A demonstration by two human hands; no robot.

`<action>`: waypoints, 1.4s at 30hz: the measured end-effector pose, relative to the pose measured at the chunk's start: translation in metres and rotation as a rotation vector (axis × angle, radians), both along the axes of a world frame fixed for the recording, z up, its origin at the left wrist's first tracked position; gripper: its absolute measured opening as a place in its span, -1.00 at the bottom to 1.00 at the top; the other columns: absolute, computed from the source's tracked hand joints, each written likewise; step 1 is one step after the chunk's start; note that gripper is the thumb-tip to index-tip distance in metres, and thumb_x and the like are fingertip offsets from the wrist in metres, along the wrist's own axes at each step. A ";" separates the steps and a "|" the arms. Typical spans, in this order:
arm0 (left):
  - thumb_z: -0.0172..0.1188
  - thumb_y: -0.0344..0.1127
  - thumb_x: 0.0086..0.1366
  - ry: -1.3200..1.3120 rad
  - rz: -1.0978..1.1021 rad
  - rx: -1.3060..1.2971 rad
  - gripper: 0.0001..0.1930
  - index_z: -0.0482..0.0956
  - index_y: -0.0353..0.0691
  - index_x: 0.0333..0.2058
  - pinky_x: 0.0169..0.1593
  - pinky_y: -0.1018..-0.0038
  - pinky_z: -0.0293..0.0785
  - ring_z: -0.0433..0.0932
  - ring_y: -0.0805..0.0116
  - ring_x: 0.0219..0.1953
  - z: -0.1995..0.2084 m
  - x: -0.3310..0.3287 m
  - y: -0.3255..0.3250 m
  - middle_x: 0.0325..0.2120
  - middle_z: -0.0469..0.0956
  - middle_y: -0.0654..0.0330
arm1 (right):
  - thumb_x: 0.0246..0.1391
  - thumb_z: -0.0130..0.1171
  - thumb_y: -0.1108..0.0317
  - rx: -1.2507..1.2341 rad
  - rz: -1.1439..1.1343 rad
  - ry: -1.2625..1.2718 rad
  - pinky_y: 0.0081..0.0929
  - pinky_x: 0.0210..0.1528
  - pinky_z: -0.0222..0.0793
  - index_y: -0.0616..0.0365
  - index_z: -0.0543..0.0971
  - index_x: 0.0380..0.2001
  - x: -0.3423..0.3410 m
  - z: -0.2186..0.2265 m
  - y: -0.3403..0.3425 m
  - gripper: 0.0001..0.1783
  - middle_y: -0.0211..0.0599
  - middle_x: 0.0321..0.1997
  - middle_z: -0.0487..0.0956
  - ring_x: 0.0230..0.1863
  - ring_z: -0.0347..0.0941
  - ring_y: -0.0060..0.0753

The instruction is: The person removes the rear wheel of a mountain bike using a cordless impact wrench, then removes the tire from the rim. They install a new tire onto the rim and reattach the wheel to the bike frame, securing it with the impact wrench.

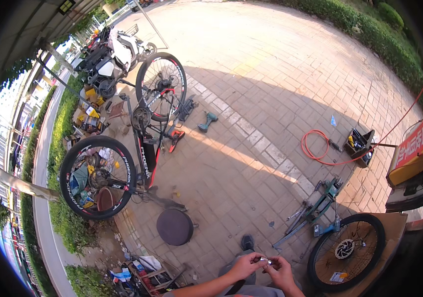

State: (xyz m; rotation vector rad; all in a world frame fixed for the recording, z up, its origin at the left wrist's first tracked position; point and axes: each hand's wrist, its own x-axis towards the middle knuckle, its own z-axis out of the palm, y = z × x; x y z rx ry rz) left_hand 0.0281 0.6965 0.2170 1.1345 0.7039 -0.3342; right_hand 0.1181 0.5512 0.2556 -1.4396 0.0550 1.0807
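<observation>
Low in the head view, my left hand (246, 266) and my right hand (281, 272) meet in front of my lap. Between their fingertips is a small shiny silvery piece (265, 261); it is too small for me to tell its kind. Both hands are closed in a pinch on it. To the right of them a loose bicycle wheel (378, 257) with a brake disc lies on cardboard. A blue-green cordless tool (327, 227) rests at that wheel's upper left edge. A round dark stool (174, 226) stands to the left.
An upside-down bicycle (144, 143) stands at the left. A cordless drill (207, 122) lies beyond it. Right of centre are a green tool stand (326, 198), an orange hose (304, 146) and a black toolbox (360, 143). A crate of odds and ends (149, 277) sits lower left.
</observation>
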 end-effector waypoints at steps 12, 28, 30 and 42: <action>0.12 -0.24 0.37 0.216 0.682 0.261 -0.62 0.41 -0.37 0.04 -0.29 0.64 0.40 0.47 0.58 -0.36 0.053 -0.039 0.331 -0.34 0.57 0.24 | 0.16 0.18 0.39 0.076 0.003 0.041 -0.51 -0.45 0.44 0.34 0.53 -0.22 0.181 -0.044 0.396 -0.79 -0.29 -0.43 0.54 -0.51 0.46 -0.48; 0.06 -0.10 0.36 0.668 0.702 0.053 -0.68 0.54 -0.16 -0.06 -0.11 0.26 0.47 0.56 0.15 -0.24 -0.076 0.110 0.593 -0.28 0.60 0.03 | 0.17 0.18 0.32 0.003 0.106 -0.283 -0.50 -0.44 0.43 0.33 0.51 -0.15 0.434 -0.313 1.213 -0.71 -0.34 -0.39 0.52 -0.50 0.42 -0.52; 0.07 -0.13 0.35 0.728 0.688 0.019 -0.68 0.53 -0.21 -0.06 -0.11 0.32 0.47 0.56 0.22 -0.22 -0.060 0.116 0.623 -0.28 0.59 0.04 | 0.15 0.19 0.32 -0.015 0.099 -0.280 -0.54 -0.50 0.43 0.40 0.52 -0.14 0.439 -0.330 1.243 -0.67 -0.32 -0.44 0.55 -0.54 0.44 -0.55; 0.19 -0.24 0.31 0.705 0.918 -0.278 -0.67 0.53 -0.34 -0.04 -0.20 0.56 0.45 0.51 0.55 -0.32 -0.094 0.153 0.638 -0.35 0.60 0.19 | 0.15 0.21 0.30 0.046 0.350 -0.281 -0.51 -0.38 0.44 0.33 0.52 -0.13 0.460 -0.350 1.274 -0.68 -0.32 -0.36 0.57 -0.47 0.43 -0.52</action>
